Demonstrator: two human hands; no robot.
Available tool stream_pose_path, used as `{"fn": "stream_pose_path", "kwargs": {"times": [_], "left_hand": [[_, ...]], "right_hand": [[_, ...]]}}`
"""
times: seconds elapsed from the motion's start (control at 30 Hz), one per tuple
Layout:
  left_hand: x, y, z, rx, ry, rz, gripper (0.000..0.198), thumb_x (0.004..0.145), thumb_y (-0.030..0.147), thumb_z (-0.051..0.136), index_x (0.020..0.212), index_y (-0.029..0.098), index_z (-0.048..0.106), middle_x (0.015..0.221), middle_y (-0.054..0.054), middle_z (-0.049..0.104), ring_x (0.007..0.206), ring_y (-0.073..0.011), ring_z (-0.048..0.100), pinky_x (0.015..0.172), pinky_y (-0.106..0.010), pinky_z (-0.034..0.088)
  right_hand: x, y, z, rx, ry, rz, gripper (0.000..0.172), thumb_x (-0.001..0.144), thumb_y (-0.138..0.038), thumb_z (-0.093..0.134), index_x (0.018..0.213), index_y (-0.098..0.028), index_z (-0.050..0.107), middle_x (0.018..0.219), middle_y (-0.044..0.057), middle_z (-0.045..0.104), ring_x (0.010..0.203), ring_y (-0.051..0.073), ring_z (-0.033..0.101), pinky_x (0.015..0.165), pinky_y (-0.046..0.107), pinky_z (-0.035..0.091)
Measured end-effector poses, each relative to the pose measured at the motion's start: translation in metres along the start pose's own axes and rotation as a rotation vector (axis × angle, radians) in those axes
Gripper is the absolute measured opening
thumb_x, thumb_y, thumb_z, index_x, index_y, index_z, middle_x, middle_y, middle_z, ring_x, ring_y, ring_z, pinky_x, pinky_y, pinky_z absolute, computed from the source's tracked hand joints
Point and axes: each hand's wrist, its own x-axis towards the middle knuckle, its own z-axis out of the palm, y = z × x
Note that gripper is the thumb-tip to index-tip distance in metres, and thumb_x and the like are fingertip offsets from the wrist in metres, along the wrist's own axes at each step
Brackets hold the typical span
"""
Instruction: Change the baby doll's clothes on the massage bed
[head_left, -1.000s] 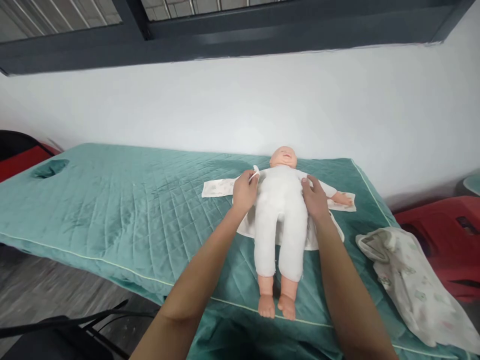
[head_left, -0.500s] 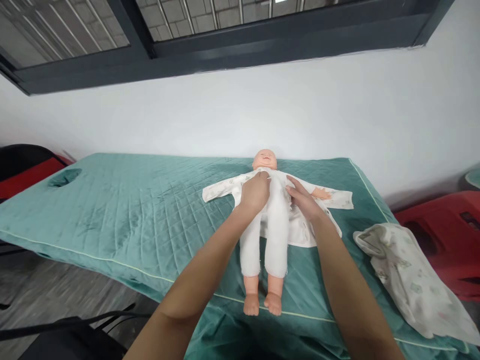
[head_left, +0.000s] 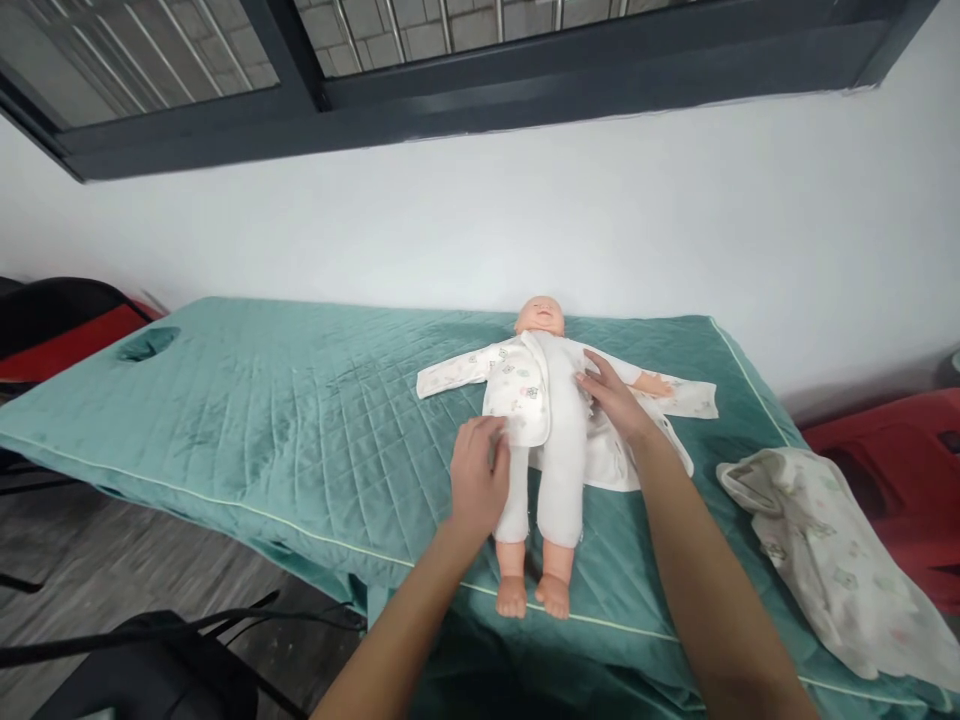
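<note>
A baby doll (head_left: 562, 400) lies on its back, its head toward the wall, its body and legs in white padded fabric with bare feet. Around it is a white printed baby shirt (head_left: 517, 385). Its left-side panel lies over the chest; the other panel is spread out on the right. One doll hand shows on top of the right sleeve. My left hand (head_left: 480, 470) is at the lower edge of the folded panel, thumb and fingers apart, the fingertips slightly blurred. My right hand (head_left: 611, 395) rests open against the doll's side, fingers stretched out.
The green quilted bed (head_left: 300, 400) stands against a white wall beneath a dark window frame (head_left: 525, 85). A crumpled printed cloth (head_left: 832, 560) lies at the right edge. Red plastic stools (head_left: 892, 460) are on the right; a black-and-red chair (head_left: 75, 330) is on the left.
My left hand has moved from the doll's chest down and left, and the shirt's left-side panel now covers part of the chest. My right hand stays at the doll's side.
</note>
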Motion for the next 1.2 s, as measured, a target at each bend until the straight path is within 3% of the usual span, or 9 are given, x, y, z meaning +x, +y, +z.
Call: {"fn": "stream_pose_path", "kwargs": {"times": [0.07,0.2,0.37,0.57,0.67,0.77,0.93,1.07,1.2], "left_hand": [[-0.009,-0.018,-0.003,-0.004,0.04,-0.065,0.028,0.092,0.017,0.049,0.118,0.023,0.057,0.118,-0.009,0.06,0.116,-0.0219,0.056,0.102,-0.041,0.047],[-0.016,-0.043,0.0,-0.13,-0.049,-0.176,0.034,0.089,0.013,0.049,0.12,0.024,0.056,0.117,-0.007,0.061,0.112,-0.0191,0.059,0.097,-0.037,0.05],[-0.017,-0.046,0.004,-0.181,-0.083,-0.268,0.022,0.097,0.025,0.047,0.115,0.024,0.06,0.107,-0.005,0.066,0.099,-0.0165,0.063,0.089,-0.033,0.051],[-0.029,-0.037,0.002,0.034,-0.005,-0.029,0.018,0.098,0.021,0.043,0.104,0.022,0.06,0.099,-0.007,0.063,0.094,-0.0189,0.061,0.085,-0.035,0.052],[-0.033,-0.035,0.002,0.104,0.026,0.054,0.017,0.096,0.018,0.045,0.106,0.022,0.059,0.101,-0.008,0.062,0.095,-0.0198,0.06,0.084,-0.036,0.052],[-0.033,-0.033,0.001,0.108,0.034,0.068,0.014,0.094,0.018,0.049,0.104,0.022,0.058,0.104,-0.009,0.06,0.098,-0.0205,0.058,0.088,-0.038,0.051],[-0.031,-0.031,-0.001,0.026,0.001,0.045,0.01,0.095,0.021,0.049,0.1,0.023,0.057,0.102,-0.008,0.059,0.098,-0.0197,0.059,0.088,-0.037,0.05],[-0.031,-0.033,0.0,0.011,-0.01,0.018,0.009,0.096,0.022,0.048,0.098,0.023,0.057,0.101,-0.008,0.06,0.096,-0.0198,0.059,0.085,-0.036,0.05],[-0.031,-0.035,0.0,0.001,-0.019,0.007,0.009,0.097,0.022,0.047,0.099,0.022,0.056,0.101,-0.008,0.06,0.096,-0.0193,0.058,0.085,-0.035,0.049]], "right_hand": [[0.001,0.001,0.0,-0.036,0.008,0.013,0.081,0.083,-0.056,0.066,0.152,-0.026,0.035,0.134,0.011,0.058,0.12,0.024,0.058,0.097,0.038,0.05],[0.002,0.001,0.001,-0.057,0.014,0.028,0.084,0.083,-0.057,0.065,0.153,-0.025,0.032,0.133,0.013,0.059,0.119,0.025,0.059,0.099,0.041,0.05],[0.003,0.003,0.004,-0.028,0.016,0.014,0.084,0.083,-0.058,0.066,0.153,-0.024,0.033,0.132,0.011,0.06,0.119,0.024,0.059,0.103,0.041,0.047],[0.006,0.009,-0.003,-0.265,0.082,-0.039,0.077,0.086,-0.06,0.06,0.15,-0.021,0.04,0.112,0.008,0.069,0.099,0.024,0.065,0.092,0.042,0.051],[0.002,-0.001,-0.005,-0.618,0.278,-0.146,0.055,0.091,-0.056,0.053,0.133,-0.021,0.059,0.094,0.006,0.071,0.088,0.024,0.064,0.09,0.043,0.049],[-0.001,-0.021,0.009,-0.746,0.467,-0.371,0.039,0.094,-0.047,0.048,0.112,-0.019,0.069,0.093,0.007,0.068,0.086,0.022,0.062,0.087,0.037,0.049],[0.015,-0.055,0.064,-0.813,0.185,-0.567,0.029,0.093,-0.031,0.05,0.114,-0.018,0.065,0.114,0.011,0.063,0.097,0.023,0.061,0.089,0.034,0.05],[0.047,-0.073,0.096,-1.175,0.023,-0.395,0.043,0.088,-0.037,0.062,0.124,-0.013,0.061,0.121,0.018,0.059,0.11,0.035,0.056,0.085,0.041,0.049],[0.071,-0.077,0.094,-1.249,-0.005,-0.201,0.036,0.092,-0.029,0.053,0.123,-0.013,0.061,0.115,0.019,0.063,0.098,0.033,0.061,0.081,0.041,0.048]]}}
